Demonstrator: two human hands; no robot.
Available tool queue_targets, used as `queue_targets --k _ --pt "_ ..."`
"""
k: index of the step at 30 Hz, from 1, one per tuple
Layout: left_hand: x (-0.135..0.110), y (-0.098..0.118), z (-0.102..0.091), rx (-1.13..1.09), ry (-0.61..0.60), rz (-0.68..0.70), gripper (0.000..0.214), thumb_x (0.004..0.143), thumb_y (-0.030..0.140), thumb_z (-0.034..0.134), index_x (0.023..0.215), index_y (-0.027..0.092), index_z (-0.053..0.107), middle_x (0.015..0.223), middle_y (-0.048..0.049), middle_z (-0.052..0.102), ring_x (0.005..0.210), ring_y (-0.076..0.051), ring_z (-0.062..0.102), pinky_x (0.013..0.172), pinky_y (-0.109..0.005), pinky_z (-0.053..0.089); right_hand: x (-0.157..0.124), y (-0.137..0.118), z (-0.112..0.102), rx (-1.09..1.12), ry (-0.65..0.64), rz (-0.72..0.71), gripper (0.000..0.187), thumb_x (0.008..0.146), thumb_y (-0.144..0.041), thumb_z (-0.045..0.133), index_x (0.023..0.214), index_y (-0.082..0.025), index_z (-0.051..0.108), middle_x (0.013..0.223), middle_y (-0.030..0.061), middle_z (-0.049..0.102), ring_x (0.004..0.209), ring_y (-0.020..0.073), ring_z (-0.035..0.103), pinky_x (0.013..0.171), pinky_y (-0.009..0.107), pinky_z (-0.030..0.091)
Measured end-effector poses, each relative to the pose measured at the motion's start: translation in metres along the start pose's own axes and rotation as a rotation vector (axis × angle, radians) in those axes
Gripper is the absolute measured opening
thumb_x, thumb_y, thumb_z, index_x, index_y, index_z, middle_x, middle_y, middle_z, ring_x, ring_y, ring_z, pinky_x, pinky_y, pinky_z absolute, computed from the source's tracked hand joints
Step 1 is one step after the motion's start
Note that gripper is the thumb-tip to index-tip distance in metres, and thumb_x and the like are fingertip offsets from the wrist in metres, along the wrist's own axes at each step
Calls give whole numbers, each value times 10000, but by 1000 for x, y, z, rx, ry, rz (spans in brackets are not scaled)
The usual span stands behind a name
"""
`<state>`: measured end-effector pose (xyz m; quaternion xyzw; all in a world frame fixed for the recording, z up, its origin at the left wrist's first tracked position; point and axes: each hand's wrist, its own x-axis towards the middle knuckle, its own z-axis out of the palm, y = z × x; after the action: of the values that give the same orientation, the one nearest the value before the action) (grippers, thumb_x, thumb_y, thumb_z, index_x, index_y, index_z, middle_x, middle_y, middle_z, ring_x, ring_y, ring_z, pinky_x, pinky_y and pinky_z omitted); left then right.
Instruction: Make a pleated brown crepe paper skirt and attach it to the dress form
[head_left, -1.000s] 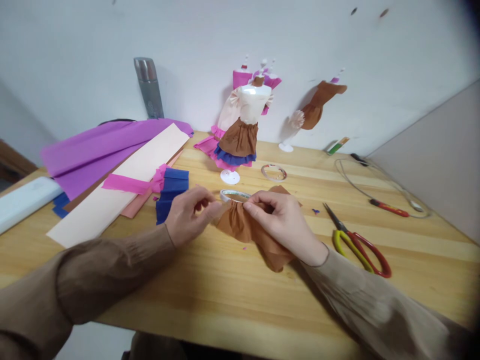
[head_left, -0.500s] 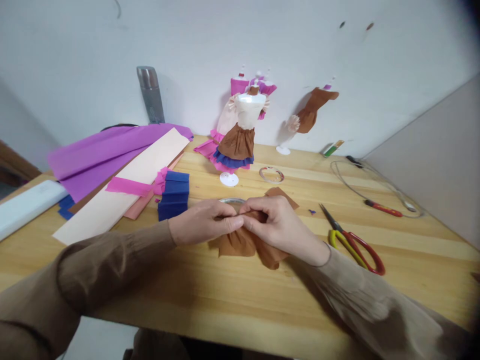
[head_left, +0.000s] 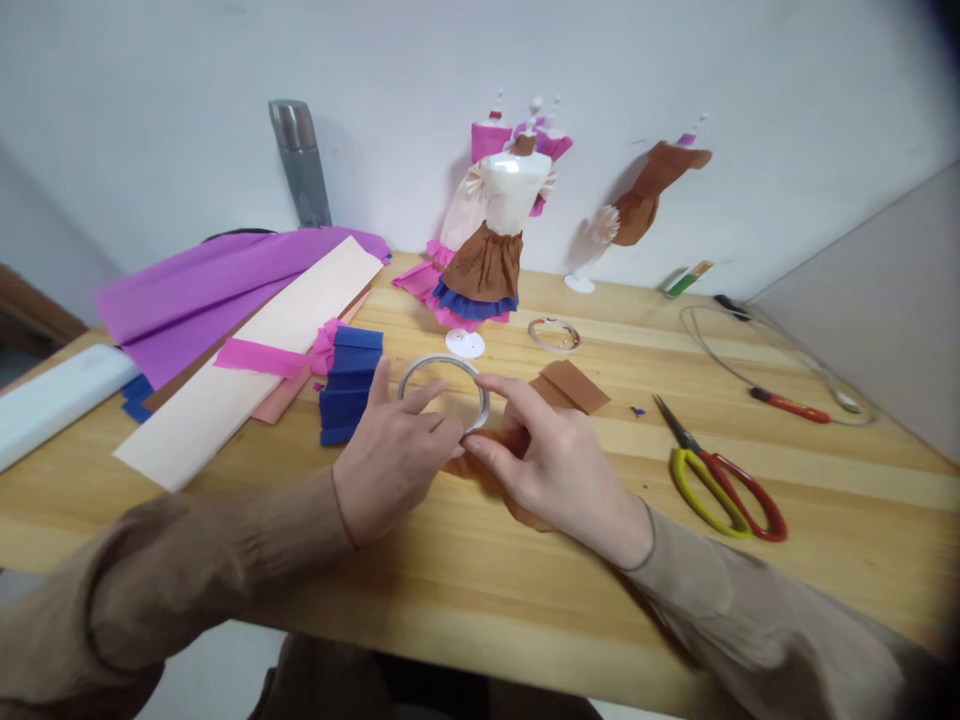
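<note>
A thin roll of clear tape [head_left: 406,375] is tilted up between my hands. My right hand [head_left: 566,455] pinches its right rim between thumb and index finger. My left hand [head_left: 397,455] is closed at the roll's lower front, with one finger raised and another crossing the ring; its thumb is hidden. Beneath my right hand lies gathered brown crepe paper [head_left: 491,482], mostly covered by the fingers. A folded brown crepe paper piece [head_left: 574,385] rests just behind that hand. Left of the roll sits pleated blue crepe paper [head_left: 351,385].
Small dress forms [head_left: 516,195] in paper dresses stand at the back, another [head_left: 654,200] farther right. Scissors [head_left: 712,480] lie right of my hands, near a corded red tool [head_left: 787,405]. Paper strips [head_left: 255,370], purple paper [head_left: 202,290] and a flask [head_left: 301,165] are at left. A second ring [head_left: 555,335] lies behind.
Both hands have come off the brown crepe paper they were pinching together. The tape roll is now lifted and tilted between them. The view has shifted slightly.
</note>
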<state>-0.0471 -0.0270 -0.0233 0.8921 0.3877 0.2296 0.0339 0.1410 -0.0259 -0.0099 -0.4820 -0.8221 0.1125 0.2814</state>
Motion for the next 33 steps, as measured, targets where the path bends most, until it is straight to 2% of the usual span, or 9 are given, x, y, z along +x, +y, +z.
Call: queue_targets --k 2,4,7,9,12,18,24,30,33 --pt "-2 -3 1 -50 -28 -60 185 948 232 453 890 183 621 965 -70 702 1158 -300 551 1035 -703 202 0 0 -2 61 19 -14 455 832 -315 580 1239 -120 525 581 -27 557 498 141 518 508 256 387" --pt "-3 -7 1 -138 -38 -95 185 940 266 467 908 189 633 1028 -71 679 1073 -261 586 1025 -588 316 0 1 -4 109 30 -13 387 832 -311 570 1165 -117 533 567 -47 518 482 124 492 494 246 365" --pt "-5 -10 1 -249 -59 -126 266 945 313 445 819 171 631 872 -48 657 901 -204 601 915 -400 422 1 3 -8 137 18 19 222 813 -303 578 962 -139 567 551 -51 501 471 108 469 483 241 346" --pt "-5 -10 -1 -273 -86 -154 306 950 318 422 778 163 621 765 -28 620 826 -186 586 860 -358 428 2 4 -9 150 -12 30 129 796 -290 592 782 -166 558 549 -42 507 478 98 457 483 234 344" --pt "-4 -9 -3 -277 -124 -195 319 956 337 400 819 172 636 788 -21 629 850 -181 583 949 -404 377 2 5 -8 187 -58 -3 183 794 -259 591 643 -179 525 526 -46 472 473 83 414 464 222 322" --pt "-3 -8 -4 -256 -152 -182 328 967 336 386 857 182 653 885 -21 676 944 -191 597 1102 -517 190 -3 0 -5 242 -101 -146 96 818 -151 565 740 -168 618 571 -30 545 488 83 444 493 218 373" --pt "-4 -11 -1 -305 -101 -94 330 970 343 379 864 192 652 929 -14 693 985 -180 605 1115 -467 192 -1 -2 -10 283 -83 -162 94 843 -169 570 777 -168 636 649 4 644 545 100 549 537 220 431" --pt "-5 -11 0 -306 -76 -47 343 978 342 364 872 194 656 914 -7 704 1004 -164 606 1096 -406 229 -2 -4 -7 328 -145 -158 141 834 -124 564 713 -168 620 553 -35 583 457 61 475 465 191 379" --pt "-6 -11 1 -302 -50 -41 351 976 345 363 856 191 655 927 -10 706 1015 -163 607 1100 -404 221 -1 -2 -7 293 -97 -118 129 832 -159 574 713 -165 622 538 -33 563 452 66 456 449 199 362"
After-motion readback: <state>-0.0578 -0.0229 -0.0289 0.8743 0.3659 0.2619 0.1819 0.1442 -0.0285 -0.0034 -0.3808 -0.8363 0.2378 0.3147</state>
